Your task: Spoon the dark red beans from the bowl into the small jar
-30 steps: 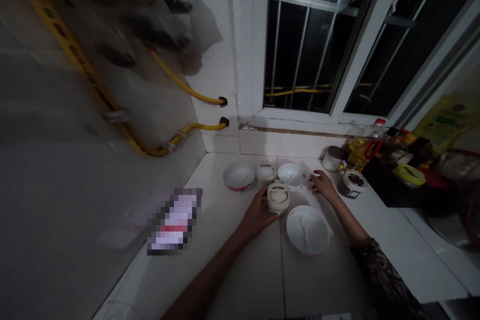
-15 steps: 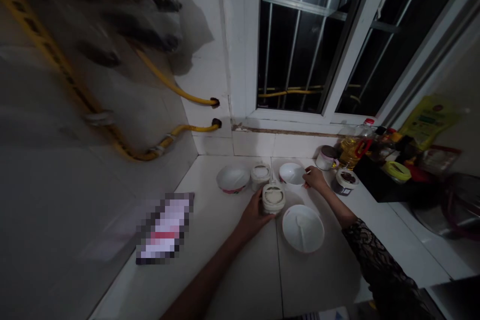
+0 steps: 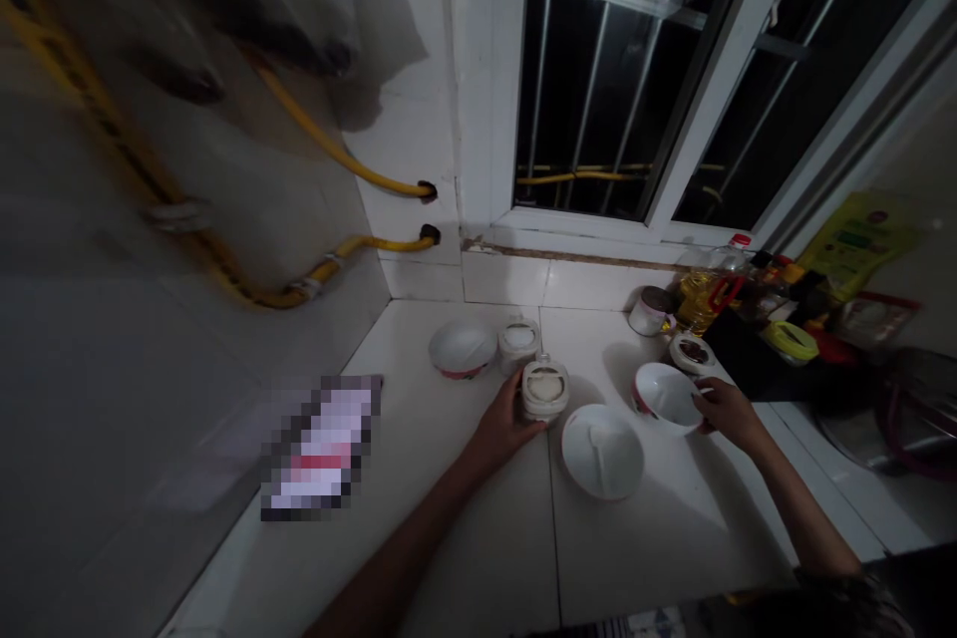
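My left hand (image 3: 502, 424) is wrapped round a small cream jar (image 3: 544, 389) with white contents that stands on the white tiled counter (image 3: 464, 528). My right hand (image 3: 727, 411) grips the rim of a white bowl (image 3: 665, 397) with a red band, held tilted just above the counter to the right. A larger white bowl (image 3: 602, 451) sits between my two hands. Behind the jar stand another small white jar (image 3: 518, 340) and a white bowl (image 3: 462, 349).
Two lidded tubs (image 3: 649, 310) (image 3: 692, 353), an oil bottle (image 3: 707, 289) and packets crowd the right near a dark tray (image 3: 755, 359). A pot (image 3: 889, 419) sits far right. Yellow hoses (image 3: 329, 264) run along the left wall. A dark barred window (image 3: 598, 70) is behind.
My right hand has taken the white bowl from behind the jar and carried it to the right and nearer to me. My left hand stays on the cream jar.
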Action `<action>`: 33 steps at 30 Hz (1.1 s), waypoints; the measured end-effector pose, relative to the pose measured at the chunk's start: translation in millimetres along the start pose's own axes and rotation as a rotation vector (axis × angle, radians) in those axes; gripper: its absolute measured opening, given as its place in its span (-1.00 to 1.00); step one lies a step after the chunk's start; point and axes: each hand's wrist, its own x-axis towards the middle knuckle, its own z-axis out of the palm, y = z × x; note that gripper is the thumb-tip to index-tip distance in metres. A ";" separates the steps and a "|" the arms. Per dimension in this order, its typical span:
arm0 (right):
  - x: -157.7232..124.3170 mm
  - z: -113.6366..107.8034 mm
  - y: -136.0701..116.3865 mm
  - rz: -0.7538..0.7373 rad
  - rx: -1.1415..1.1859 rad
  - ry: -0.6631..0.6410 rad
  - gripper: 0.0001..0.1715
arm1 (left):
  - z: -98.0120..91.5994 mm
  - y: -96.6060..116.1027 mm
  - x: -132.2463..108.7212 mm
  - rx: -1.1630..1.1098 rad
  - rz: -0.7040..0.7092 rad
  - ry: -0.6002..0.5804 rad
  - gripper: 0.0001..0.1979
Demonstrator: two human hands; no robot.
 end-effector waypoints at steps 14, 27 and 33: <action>-36.6 -37.5 17.6 -0.027 -0.325 -0.136 -0.70 | 3.0 6.9 4.0 -0.161 -0.045 0.005 -0.09; 4.3 110.7 -216.8 -0.739 -0.693 -0.407 -0.29 | 4.9 13.5 6.6 -0.177 -0.063 0.023 -0.09; 11.9 198.6 -244.4 -0.682 -0.972 -0.623 0.14 | 4.9 18.3 6.5 -0.101 -0.082 0.039 -0.11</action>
